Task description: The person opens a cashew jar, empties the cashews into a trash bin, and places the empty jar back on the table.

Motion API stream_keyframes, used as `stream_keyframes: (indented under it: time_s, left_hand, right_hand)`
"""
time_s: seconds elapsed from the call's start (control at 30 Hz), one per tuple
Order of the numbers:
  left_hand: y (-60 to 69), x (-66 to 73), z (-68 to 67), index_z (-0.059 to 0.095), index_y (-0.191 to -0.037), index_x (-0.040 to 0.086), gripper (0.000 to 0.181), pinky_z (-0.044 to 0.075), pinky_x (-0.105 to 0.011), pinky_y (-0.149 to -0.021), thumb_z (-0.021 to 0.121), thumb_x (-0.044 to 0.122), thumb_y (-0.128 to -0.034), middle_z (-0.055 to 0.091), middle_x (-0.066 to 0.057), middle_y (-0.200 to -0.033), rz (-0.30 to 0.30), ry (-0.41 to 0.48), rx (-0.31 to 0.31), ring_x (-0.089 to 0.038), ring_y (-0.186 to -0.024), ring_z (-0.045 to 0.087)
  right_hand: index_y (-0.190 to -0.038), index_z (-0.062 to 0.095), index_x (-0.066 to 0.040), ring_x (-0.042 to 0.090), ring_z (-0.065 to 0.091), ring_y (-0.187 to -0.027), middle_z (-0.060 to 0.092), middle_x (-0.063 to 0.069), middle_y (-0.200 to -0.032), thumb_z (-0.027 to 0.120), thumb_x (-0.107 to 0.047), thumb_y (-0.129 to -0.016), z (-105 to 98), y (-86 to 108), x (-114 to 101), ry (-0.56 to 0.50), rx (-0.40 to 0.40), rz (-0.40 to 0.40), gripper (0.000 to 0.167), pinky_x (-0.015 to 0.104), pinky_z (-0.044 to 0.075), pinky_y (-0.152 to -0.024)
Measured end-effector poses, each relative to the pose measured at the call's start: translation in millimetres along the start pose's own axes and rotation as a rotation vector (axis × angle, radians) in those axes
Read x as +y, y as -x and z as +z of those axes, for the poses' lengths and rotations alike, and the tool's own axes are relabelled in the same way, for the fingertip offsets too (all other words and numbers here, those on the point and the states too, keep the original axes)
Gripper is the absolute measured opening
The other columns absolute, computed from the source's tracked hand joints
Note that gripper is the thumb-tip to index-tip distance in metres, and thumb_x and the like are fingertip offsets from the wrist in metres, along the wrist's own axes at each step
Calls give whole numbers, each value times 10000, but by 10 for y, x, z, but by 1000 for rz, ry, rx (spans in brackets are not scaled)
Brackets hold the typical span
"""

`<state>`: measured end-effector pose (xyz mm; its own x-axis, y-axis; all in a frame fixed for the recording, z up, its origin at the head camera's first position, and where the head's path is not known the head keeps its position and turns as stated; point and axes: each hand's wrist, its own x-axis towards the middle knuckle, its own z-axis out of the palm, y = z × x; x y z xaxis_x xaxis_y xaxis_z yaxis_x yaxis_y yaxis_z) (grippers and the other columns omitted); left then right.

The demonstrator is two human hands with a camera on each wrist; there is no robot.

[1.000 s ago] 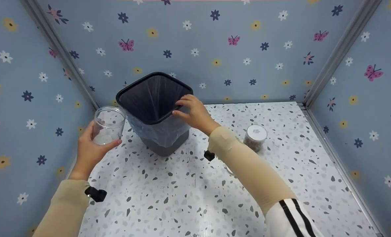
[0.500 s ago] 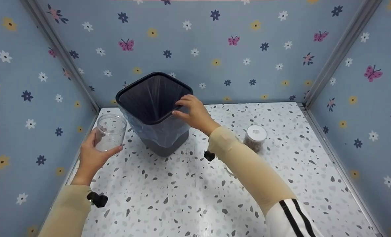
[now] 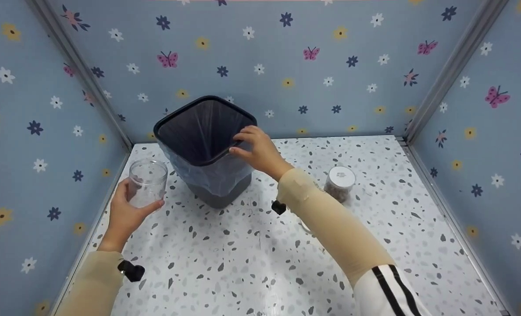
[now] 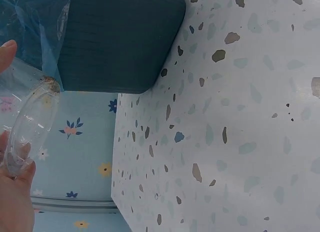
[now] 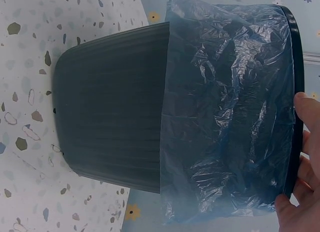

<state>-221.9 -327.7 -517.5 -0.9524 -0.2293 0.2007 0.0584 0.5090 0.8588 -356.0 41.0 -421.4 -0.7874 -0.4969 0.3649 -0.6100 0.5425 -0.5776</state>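
Note:
In the head view my left hand [image 3: 126, 215] grips a clear, open-topped plastic jar [image 3: 148, 181] from its near side, left of the trash can. The left wrist view shows a small brown residue at the edge of the jar's base [image 4: 50, 84]. A grey trash can [image 3: 216, 200] with a dark rim stands upright, lined with a translucent bag [image 3: 190, 173] folded over the outside. My right hand [image 3: 260, 151] holds the can's right rim, fingers curled over the inside and thumb outside. In the right wrist view its fingertips [image 5: 302, 102] touch the rim. The can's bottom inside is hidden.
A white-lidded clear jar [image 3: 340, 183] with brownish contents stands right of the can. A small white round edge [image 3: 305, 227] shows beside my right forearm, which hides the rest. Flower-patterned walls [image 3: 330, 66] enclose the speckled tabletop [image 3: 225, 272] on three sides.
My left hand has lowered the clear jar and brought it slightly nearer to me, beside the can. The right hand stays on the rim.

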Motion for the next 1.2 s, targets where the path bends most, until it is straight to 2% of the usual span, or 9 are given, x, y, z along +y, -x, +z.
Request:
stream_keyframes:
  time_s: [0.1,0.23,0.37,0.63,0.97,1.2]
  left_hand:
    - [8,-43,17,383,-1581,-30,956,377,-531,-1257,949,115,-825,520,-212,-1522,9,2,-3,-385,-1463,503]
    - [24,-104,27,356,-1583,-43,957,353,-550,-1288,937,105,-837,501,-227,-1537,26,8,-19,-412,-1494,481]
    - [54,-141,41,313,-1596,-36,974,321,-627,-1293,926,124,-857,463,-250,-1578,2,19,-44,-468,-1550,417]
    - [112,-246,94,270,-1597,-19,1011,312,-656,-1289,936,186,-864,413,-268,-1601,-42,19,-81,-489,-1572,375]
    - [124,-389,206,253,-1595,-26,1040,293,-636,-1310,945,199,-852,371,-285,-1664,-64,25,-104,-510,-1604,325]
    - [138,-458,263,264,-1535,-4,994,297,-638,-1308,951,210,-850,344,-298,-1647,-90,40,-123,-530,-1601,304]
  right_hand:
    - [-1357,730,13,361,563,-1428,659,208,-1443,770,-297,-1029,1,-2,2,-1,1,0,454,477,420,-1264]
    - [-1360,733,1,354,568,-1423,665,200,-1433,768,-304,-1030,2,-3,13,1,1,-5,450,471,425,-1260]
    - [-1373,728,-10,346,569,-1424,665,189,-1438,758,-314,-1035,4,-3,25,10,-4,-4,456,468,432,-1254]
    - [-1390,723,-35,340,553,-1447,650,185,-1468,752,-326,-1040,9,-4,8,12,-23,18,456,467,417,-1269]
    - [-1372,729,-12,341,571,-1419,656,184,-1451,764,-326,-1033,8,-10,5,15,-15,21,463,461,430,-1255]
    - [-1378,729,-31,335,567,-1427,654,180,-1457,762,-322,-1035,-1,-5,-1,18,-15,19,451,454,432,-1254]
